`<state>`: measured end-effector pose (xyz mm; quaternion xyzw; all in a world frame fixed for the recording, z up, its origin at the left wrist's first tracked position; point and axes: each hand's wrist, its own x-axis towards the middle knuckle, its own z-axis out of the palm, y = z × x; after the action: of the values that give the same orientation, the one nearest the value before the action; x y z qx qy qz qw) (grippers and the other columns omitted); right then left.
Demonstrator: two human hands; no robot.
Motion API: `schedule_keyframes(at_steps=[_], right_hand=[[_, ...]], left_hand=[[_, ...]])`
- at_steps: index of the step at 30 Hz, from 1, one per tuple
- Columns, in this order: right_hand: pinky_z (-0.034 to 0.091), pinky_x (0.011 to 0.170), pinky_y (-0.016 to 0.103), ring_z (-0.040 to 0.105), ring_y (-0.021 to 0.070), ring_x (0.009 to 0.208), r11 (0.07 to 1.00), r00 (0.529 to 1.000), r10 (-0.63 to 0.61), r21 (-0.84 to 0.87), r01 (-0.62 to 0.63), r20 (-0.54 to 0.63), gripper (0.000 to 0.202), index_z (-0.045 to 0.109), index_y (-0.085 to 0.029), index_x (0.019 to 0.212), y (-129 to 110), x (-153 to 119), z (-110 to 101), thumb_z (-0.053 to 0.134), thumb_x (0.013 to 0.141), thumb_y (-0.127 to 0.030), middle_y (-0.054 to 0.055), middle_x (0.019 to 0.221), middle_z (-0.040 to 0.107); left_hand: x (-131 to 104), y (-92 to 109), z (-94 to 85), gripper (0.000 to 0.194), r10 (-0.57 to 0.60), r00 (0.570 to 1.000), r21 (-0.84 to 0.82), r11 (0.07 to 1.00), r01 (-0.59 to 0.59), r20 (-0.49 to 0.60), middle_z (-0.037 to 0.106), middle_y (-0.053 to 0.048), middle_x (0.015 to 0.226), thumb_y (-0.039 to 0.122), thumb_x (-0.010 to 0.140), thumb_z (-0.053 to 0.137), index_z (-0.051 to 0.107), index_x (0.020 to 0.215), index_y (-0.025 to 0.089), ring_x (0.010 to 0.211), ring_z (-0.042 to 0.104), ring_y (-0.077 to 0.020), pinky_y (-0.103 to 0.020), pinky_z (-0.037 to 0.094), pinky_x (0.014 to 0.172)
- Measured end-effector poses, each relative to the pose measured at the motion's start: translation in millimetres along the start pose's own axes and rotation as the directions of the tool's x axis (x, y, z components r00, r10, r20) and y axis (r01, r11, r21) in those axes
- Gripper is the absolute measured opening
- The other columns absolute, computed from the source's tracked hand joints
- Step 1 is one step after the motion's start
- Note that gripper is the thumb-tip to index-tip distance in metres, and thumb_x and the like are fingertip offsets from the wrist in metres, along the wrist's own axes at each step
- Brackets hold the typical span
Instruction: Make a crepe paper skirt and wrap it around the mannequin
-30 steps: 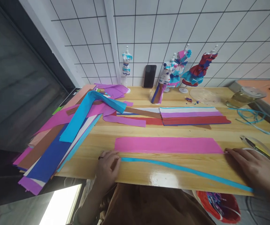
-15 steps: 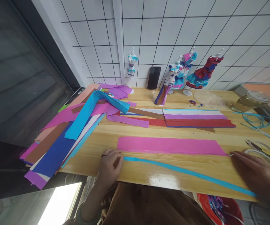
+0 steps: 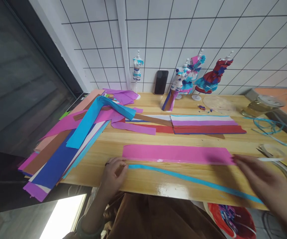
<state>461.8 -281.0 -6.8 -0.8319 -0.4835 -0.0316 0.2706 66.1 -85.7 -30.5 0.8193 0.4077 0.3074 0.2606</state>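
A long pink strip [image 3: 175,153] lies flat before me, with a thin glossy band along its near edge. My left hand [image 3: 113,174] is closed, its thumb and finger pinched at the strip's near left corner. Over the strip's right end, my right hand [image 3: 262,181] is blurred, its fingertips pressed together; what is between them is too small to make out. A narrow blue strip [image 3: 193,180] runs slantwise just below the pink one, its right end close under my right hand.
Coloured strips [image 3: 56,166] are heaped at the left, and more are stacked [image 3: 208,128] behind. Small dressed mannequins [image 3: 215,76] and a phone [image 3: 161,82] stand by the wall. At right are a tape roll [image 3: 277,151], blue cord [image 3: 267,126] and a jar [image 3: 262,105]. A red basket [image 3: 214,217] sits below.
My right hand has moved left and up, from beyond the pink strip's right end to over it. A glossy band now shows along the strip's near edge. My left hand stays at its corner.
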Motion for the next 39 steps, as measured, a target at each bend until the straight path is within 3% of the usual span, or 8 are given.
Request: schedule_keyframes(at_steps=[2,6,11,18,22,29,35,39], right_hand=[[0.047,0.082,0.033,0.059,0.0199,0.093,0.973,0.971,-0.154,0.199,0.116,0.185,0.024,0.058,-0.023,0.100,-44,-2,18,0.047,0.084,-0.035,0.007,0.099,0.064],[0.045,0.086,0.035,0.054,0.0196,0.102,0.851,0.811,-0.463,0.434,0.295,0.357,0.027,0.057,-0.023,0.108,-113,-7,54,0.042,0.087,-0.028,0.008,0.108,0.061],[0.045,0.081,0.036,0.056,0.0212,0.094,0.839,0.737,-0.509,0.448,0.308,0.446,0.027,0.059,-0.020,0.108,-152,-6,74,0.044,0.087,-0.028,0.010,0.101,0.063],[0.042,0.060,0.026,0.054,0.0143,0.065,0.890,0.697,-0.380,0.446,0.096,0.608,0.028,0.058,-0.019,0.070,-151,0,60,0.040,0.087,-0.032,0.002,0.071,0.061],[0.040,0.058,0.026,0.051,0.0143,0.063,0.903,0.698,-0.296,0.430,-0.018,0.652,0.029,0.058,-0.018,0.072,-144,1,54,0.040,0.086,-0.037,0.002,0.069,0.059],[0.039,0.055,0.026,0.047,0.0143,0.062,0.856,0.694,-0.287,0.502,-0.124,0.661,0.032,0.057,-0.018,0.067,-148,5,46,0.045,0.082,-0.044,0.002,0.065,0.054],[0.030,0.047,0.022,0.038,0.0102,0.053,0.812,0.700,-0.109,0.470,-0.347,0.706,0.033,0.053,-0.017,0.065,-146,9,48,0.045,0.081,-0.044,-0.001,0.058,0.047],[0.030,0.046,0.021,0.038,0.0098,0.052,0.820,0.728,-0.057,0.448,-0.356,0.683,0.033,0.054,-0.016,0.063,-139,10,54,0.050,0.077,-0.045,-0.001,0.057,0.048]], left_hand=[[0,0,-1.2,0.009,-0.033,0.999,-0.045,0.998,0.033,0.007,0.062,-0.005,0.092,0.022,0.079,0.051,0.056,0.071,0.020,0.091,0.055,-0.0188,-0.036,0.043,0.081],[-2,2,-3.2,0.008,-0.086,0.996,-0.108,0.990,0.089,0.036,0.062,-0.004,0.096,0.023,0.079,0.051,0.057,0.073,0.021,0.095,0.055,-0.0183,-0.034,0.042,0.084],[-6,5,-5.8,0.008,-0.068,0.995,-0.126,0.989,0.078,0.078,0.061,-0.004,0.097,0.023,0.079,0.051,0.057,0.074,0.021,0.095,0.053,-0.0179,-0.034,0.041,0.085],[-2,2,-6.8,0.014,-0.115,0.993,-0.067,0.991,0.116,0.022,0.060,-0.003,0.080,0.026,0.080,0.050,0.057,0.070,0.020,0.084,0.054,-0.0172,-0.032,0.042,0.077],[4,0,-3.7,0.016,-0.153,0.988,0.019,0.988,0.154,-0.029,0.059,-0.003,0.075,0.029,0.079,0.051,0.057,0.068,0.020,0.080,0.053,-0.0175,-0.032,0.042,0.074],[11,-1,-2.6,0.018,-0.190,0.982,0.101,0.976,0.191,-0.017,0.060,-0.002,0.074,0.031,0.080,0.049,0.058,0.068,0.020,0.078,0.052,-0.0178,-0.032,0.041,0.073],[11,-3,-5.3,0.019,-0.209,0.978,0.101,0.973,0.207,0.007,0.060,-0.002,0.075,0.032,0.079,0.049,0.059,0.069,0.020,0.079,0.053,-0.0177,-0.032,0.041,0.073],[11,-5,-5.5,0.019,-0.217,0.976,0.102,0.971,0.215,0.006,0.059,-0.002,0.075,0.032,0.079,0.049,0.059,0.069,0.020,0.079,0.053,-0.0174,-0.031,0.041,0.073]])
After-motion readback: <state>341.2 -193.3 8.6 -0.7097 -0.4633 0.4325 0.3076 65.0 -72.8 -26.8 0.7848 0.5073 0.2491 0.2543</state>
